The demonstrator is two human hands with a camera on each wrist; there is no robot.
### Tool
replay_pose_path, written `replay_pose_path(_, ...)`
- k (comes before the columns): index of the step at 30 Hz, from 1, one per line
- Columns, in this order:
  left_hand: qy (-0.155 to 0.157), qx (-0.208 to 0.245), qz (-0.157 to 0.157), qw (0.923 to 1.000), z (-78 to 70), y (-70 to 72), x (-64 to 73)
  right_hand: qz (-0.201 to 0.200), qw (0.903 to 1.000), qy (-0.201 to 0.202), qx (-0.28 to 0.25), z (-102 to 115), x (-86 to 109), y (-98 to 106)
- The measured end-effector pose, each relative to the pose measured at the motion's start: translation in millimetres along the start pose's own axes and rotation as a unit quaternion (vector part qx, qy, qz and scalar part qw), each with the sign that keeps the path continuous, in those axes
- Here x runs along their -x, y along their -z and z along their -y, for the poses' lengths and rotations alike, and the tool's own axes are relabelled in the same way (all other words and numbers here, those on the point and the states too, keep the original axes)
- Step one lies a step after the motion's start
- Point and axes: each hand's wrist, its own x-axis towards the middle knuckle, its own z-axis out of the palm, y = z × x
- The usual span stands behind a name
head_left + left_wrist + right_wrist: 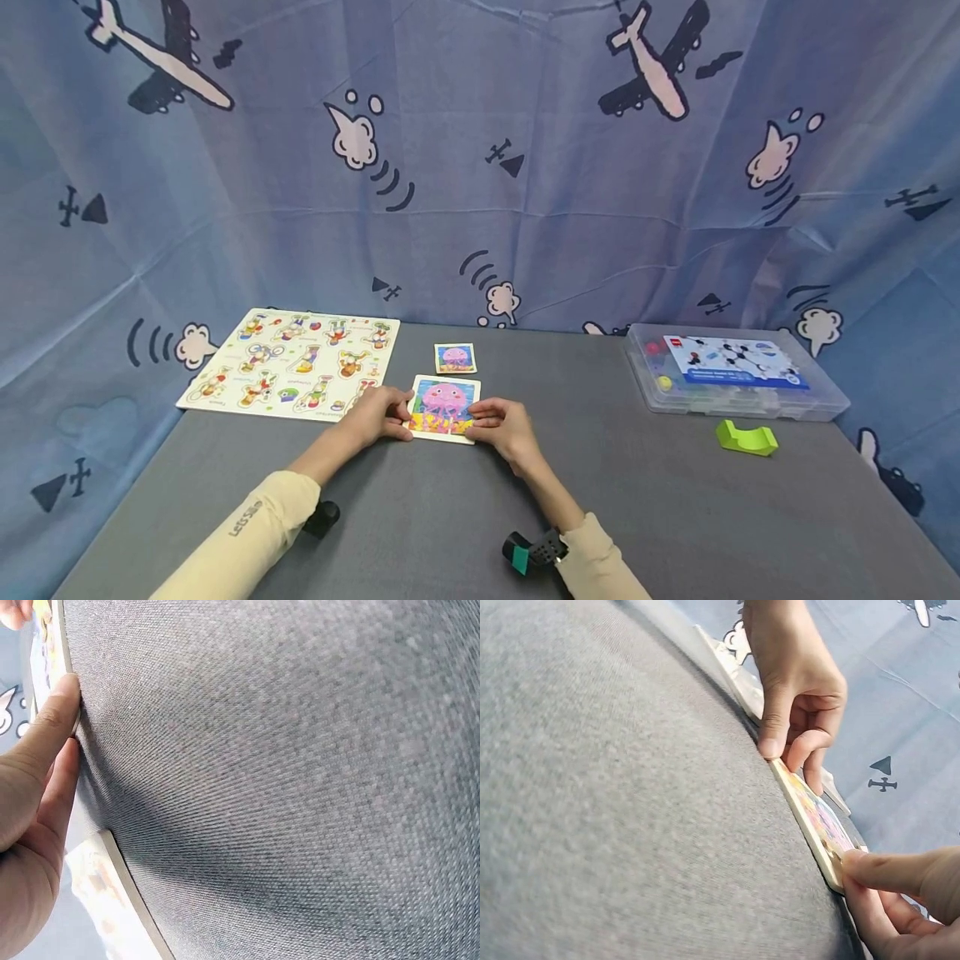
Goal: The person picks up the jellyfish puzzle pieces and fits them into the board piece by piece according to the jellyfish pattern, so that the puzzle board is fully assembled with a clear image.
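A square jellyfish puzzle [444,406] with a pale frame lies flat on the grey table, a pink jellyfish over yellow and orange shapes on it. At its left edge, my left hand [372,415] holds the frame between thumb and fingers. My right hand [512,432] pinches the right edge the same way. The right wrist view shows both hands at the puzzle [814,817] from low down, with the right hand [907,896] nearest. Just behind it lies a smaller card [454,358] with a similar jellyfish picture.
A large white picture-puzzle board [300,364] lies at the left, close to my left hand. At the back right is a clear plastic case [735,400] with a printed sheet. In front of it sits a lime-green curved block [747,439]. A patterned cloth [450,167] hangs behind.
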Motion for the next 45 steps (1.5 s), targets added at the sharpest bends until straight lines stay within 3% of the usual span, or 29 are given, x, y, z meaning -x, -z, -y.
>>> replay_pose_path(6, -0.007, -0.004, 0.002, 1.0000, 0.4, 1.5, -0.7, -0.009, 0.9966, 0.021, 0.080, 3, -2.6, -3)
replay_pose_path(12, -0.002, -0.004, 0.000, 1.0000, 2.3, 0.8, -0.5, 0.005, 0.9935, 0.027, 0.111, 5, -4.3, -3)
replay_pose_path(18, -0.002, 0.006, 0.006, 1.0000, 1.4, -0.2, -0.2, 0.009, 0.9934, 0.019, 0.113, 8, -2.8, 1)
replay_pose_path(27, -0.006, 0.003, 0.005, 1.0000, -2.4, 1.8, 1.0, 0.010, 0.9895, 0.088, 0.114, 7, -5.7, -8)
replay_pose_path(36, -0.015, 0.012, 0.001, 0.9998, -1.1, -0.2, 1.2, 0.009, 0.9810, 0.110, 0.160, 7, -5.2, -10)
replay_pose_path(45, -0.020, 0.007, -0.004, 0.9998, -0.2, 0.1, 1.5, 0.009, 0.9805, 0.121, 0.155, 4, -6.8, -3)
